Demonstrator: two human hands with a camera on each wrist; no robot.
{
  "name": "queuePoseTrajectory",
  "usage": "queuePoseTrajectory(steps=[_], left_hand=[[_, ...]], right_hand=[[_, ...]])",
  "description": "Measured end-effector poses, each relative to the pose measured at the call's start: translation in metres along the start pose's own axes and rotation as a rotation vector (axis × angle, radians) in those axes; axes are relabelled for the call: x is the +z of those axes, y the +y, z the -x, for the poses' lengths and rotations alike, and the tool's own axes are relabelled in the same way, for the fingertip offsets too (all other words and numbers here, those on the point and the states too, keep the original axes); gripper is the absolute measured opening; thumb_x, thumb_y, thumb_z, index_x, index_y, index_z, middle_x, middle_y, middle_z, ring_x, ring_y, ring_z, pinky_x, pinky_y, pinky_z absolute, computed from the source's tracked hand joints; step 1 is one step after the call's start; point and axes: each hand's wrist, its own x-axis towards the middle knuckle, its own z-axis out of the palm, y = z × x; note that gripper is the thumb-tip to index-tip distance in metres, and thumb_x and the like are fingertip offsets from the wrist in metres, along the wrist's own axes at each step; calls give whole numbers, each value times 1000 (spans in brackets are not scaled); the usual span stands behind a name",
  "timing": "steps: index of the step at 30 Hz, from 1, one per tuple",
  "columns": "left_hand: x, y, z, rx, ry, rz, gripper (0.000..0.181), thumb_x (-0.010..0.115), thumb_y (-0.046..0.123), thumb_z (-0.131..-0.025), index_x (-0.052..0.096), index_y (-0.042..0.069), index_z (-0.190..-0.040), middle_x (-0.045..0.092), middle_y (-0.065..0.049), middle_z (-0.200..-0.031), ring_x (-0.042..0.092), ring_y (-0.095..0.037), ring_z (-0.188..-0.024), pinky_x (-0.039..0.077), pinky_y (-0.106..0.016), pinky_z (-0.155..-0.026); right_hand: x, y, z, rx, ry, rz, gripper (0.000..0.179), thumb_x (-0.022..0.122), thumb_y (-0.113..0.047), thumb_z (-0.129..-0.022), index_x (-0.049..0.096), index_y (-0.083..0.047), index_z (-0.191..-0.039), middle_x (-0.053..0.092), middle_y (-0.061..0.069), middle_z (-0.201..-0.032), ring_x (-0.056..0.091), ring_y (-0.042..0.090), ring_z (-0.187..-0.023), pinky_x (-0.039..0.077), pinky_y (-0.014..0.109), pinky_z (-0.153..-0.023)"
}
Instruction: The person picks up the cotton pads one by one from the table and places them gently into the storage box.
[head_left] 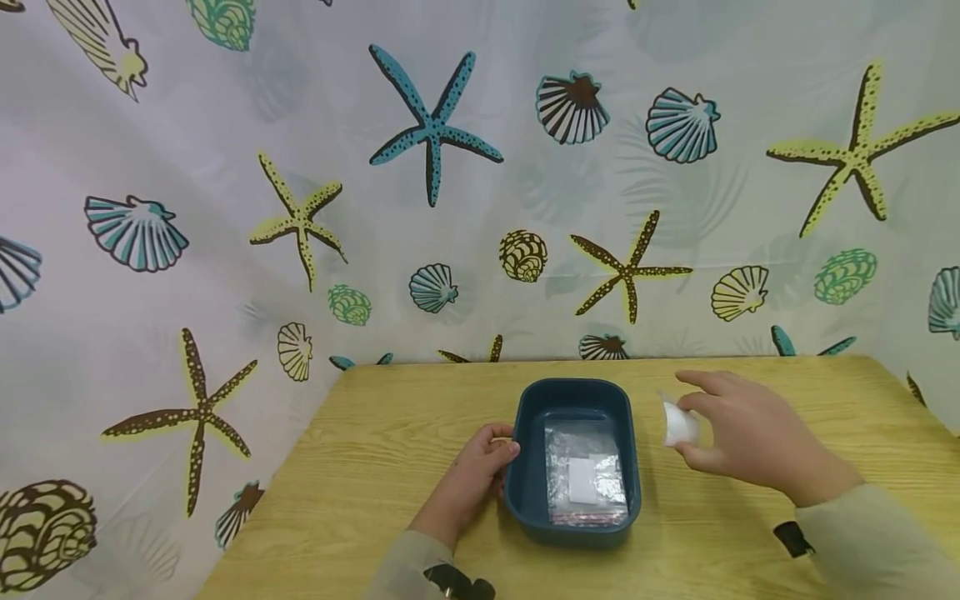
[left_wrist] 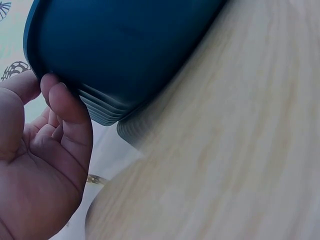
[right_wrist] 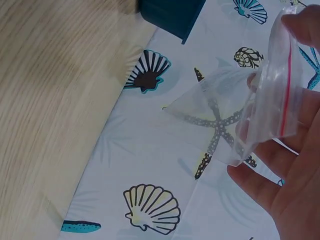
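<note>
A dark blue plastic bin (head_left: 528, 467) with rounded corners stands on the wooden table. Inside it lie clear zip-lock bags (head_left: 558, 450) with a white patch on top and a red line near the lower edge. My left hand (head_left: 474, 471) grips the bin's left rim, thumb on top; the left wrist view shows this hand (left_wrist: 50, 145) at the bin's edge (left_wrist: 125, 50). To the right of the bin, my right hand (head_left: 753, 433) pinches a small clear zip-lock bag (right_wrist: 265, 95) with a red seal line, above the table. The bag looks bent and see-through, with nothing visible inside.
The light wood table (head_left: 375, 442) ends at a curtain (head_left: 480, 317) printed with starfish and shells, which hangs behind and on the left side. Dark straps (head_left: 792, 540) sit on both sleeves.
</note>
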Motion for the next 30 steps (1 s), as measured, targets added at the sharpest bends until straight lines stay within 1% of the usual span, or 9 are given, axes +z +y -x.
queuePoseTrajectory(steps=[5,9,14,19,22,25,30], left_hand=[[0,1,0,-6,6,-7,41,58,21,-104,45,1,-138,64,-10,-96,54,-15,-66,47,-27,-57],[-1,2,0,-12,9,-14,41,57,21,-105,45,1,-138,64,-11,-98,55,-15,-66,47,-27,-57],[0,4,1,-12,6,-30,40,55,20,-106,45,1,-139,64,-12,-97,56,-15,-67,48,-27,-58],[0,4,2,-8,7,-41,39,56,21,-105,46,2,-138,63,-10,-95,55,-15,-67,48,-27,-58],[0,3,2,-6,4,-39,39,57,23,-105,46,3,-137,64,-8,-94,55,-15,-67,48,-27,-58],[0,3,1,-5,1,-31,41,58,24,-105,46,2,-137,63,-8,-93,55,-15,-66,48,-27,-58],[0,3,2,-8,8,-36,43,58,24,-104,45,1,-138,63,-11,-96,55,-15,-67,48,-27,-58]], right_hand=[[4,-11,-16,-26,15,-15,43,80,-45,-76,76,-10,-101,62,13,-133,64,35,-113,53,52,-87],[8,-23,-30,-55,21,-32,46,80,-49,-77,76,-10,-102,62,13,-135,62,35,-115,53,51,-89],[15,-41,-47,-80,-13,-21,50,78,-53,-78,76,-11,-105,60,12,-137,60,35,-120,51,51,-94],[25,-57,-59,-97,-49,6,56,78,-56,-76,76,-10,-108,58,14,-138,57,36,-122,49,52,-96],[32,-62,-63,-81,-90,25,65,75,-62,-76,74,-10,-115,54,15,-144,54,37,-127,49,53,-96],[38,-62,-63,-55,-132,45,73,72,-65,-77,72,-9,-123,49,17,-149,52,38,-129,49,54,-96],[38,-59,-59,-20,-158,25,72,72,-64,-79,70,-9,-126,46,16,-152,51,39,-131,47,55,-98]])
